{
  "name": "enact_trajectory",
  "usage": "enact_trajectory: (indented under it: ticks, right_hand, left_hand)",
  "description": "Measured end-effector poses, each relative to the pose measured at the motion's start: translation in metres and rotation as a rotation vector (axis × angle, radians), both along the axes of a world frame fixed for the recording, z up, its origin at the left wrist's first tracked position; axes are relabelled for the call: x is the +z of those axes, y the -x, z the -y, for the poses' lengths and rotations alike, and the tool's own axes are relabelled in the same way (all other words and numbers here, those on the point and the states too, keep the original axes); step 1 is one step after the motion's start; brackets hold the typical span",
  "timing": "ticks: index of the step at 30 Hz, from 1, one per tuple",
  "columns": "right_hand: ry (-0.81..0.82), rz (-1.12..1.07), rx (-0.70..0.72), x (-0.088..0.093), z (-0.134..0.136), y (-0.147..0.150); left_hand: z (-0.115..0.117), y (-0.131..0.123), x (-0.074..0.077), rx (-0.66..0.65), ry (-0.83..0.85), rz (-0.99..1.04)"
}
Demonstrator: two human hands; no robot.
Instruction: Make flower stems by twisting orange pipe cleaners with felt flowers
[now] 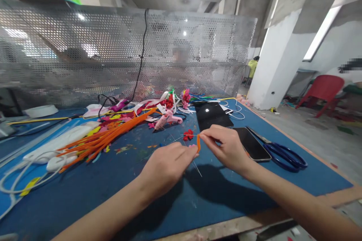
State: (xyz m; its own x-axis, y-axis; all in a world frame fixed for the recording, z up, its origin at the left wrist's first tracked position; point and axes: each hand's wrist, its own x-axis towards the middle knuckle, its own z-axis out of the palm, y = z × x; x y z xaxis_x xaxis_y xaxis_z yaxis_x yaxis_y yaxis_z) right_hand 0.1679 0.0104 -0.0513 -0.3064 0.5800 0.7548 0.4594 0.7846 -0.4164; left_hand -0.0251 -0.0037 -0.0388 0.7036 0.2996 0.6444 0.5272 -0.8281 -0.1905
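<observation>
Both hands meet over the blue table mat, fingers pinched. Between them runs a short bent piece of orange pipe cleaner (198,144). My left hand (169,161) is closed on its lower end, where a bit of pink also shows at the fingertips. Its upper end is pinched by my right hand (227,145). Just beyond the fingers is a small red flower shape (188,134). Thin wires (197,168) stick out around my left fingertips; whether they are held or lie on the mat is unclear.
Orange pipe cleaners (113,135) lie in a bundle at left, by a white power strip (63,139). A pink glue gun (166,119) sits behind my hands. At right are a phone (251,144) and blue-handled scissors (285,156). A perforated metal screen (113,52) closes the back.
</observation>
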Motion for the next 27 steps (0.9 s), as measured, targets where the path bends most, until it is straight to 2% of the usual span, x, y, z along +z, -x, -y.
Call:
enact_trajectory:
  ticks: [2, 3, 5, 8, 10, 11, 13, 15, 16, 17, 19, 21, 24, 25, 27]
  right_hand:
    - [-0.06, 0.167, 0.143, -0.002, 0.0, -0.002]
    - [-0.068, 0.189, 0.225, -0.002, 0.001, -0.003]
    - [-0.026, 0.067, 0.287, 0.0, 0.003, -0.004]
    - [0.058, -0.202, 0.066, 0.003, 0.004, -0.002]
    - [0.04, -0.134, -0.02, 0.002, 0.001, -0.002]
    - [0.023, -0.035, 0.014, 0.0, 0.0, -0.003]
    - [0.036, 0.146, 0.216, -0.003, -0.001, -0.006]
    - [0.119, 0.148, 0.421, -0.004, 0.001, -0.009]
    - [0.166, 0.08, 0.46, -0.004, 0.002, -0.009]
    - [0.199, -0.015, 0.436, -0.004, 0.002, -0.009]
    - [0.206, -0.167, 0.271, -0.002, 0.002, -0.008]
    - [0.151, -0.129, 0.148, -0.001, 0.001, -0.007]
    - [0.014, 0.151, 0.206, 0.003, 0.001, -0.006]
    - [-0.018, 0.224, 0.256, 0.006, 0.003, -0.007]
    - [-0.031, 0.252, 0.332, 0.012, 0.005, -0.008]
  left_hand:
    - [-0.003, 0.006, 0.006, 0.017, -0.049, -0.021]
    - [-0.006, 0.008, 0.007, 0.024, -0.022, -0.01]
    - [-0.013, 0.01, 0.007, 0.018, 0.064, 0.032]
    - [-0.012, 0.007, 0.0, 0.002, 0.03, 0.018]
    - [-0.005, 0.005, -0.001, 0.028, -0.137, -0.021]
    - [-0.002, 0.005, 0.001, 0.044, -0.216, -0.048]
    - [0.002, 0.006, 0.004, 0.068, -0.259, -0.077]
    - [0.003, 0.007, 0.005, 0.045, -0.193, -0.076]
    - [0.003, 0.006, 0.003, 0.024, -0.174, -0.06]
    - [0.004, 0.005, 0.001, 0.013, -0.162, -0.053]
    - [0.007, 0.003, -0.004, 0.007, -0.196, -0.022]
    - [0.01, 0.004, -0.005, 0.033, -0.251, -0.027]
    - [0.007, 0.009, 0.003, 0.085, -0.299, 0.0]
    - [0.004, 0.01, 0.005, 0.102, -0.246, 0.018]
    - [-0.001, 0.01, 0.006, 0.095, -0.035, 0.07]
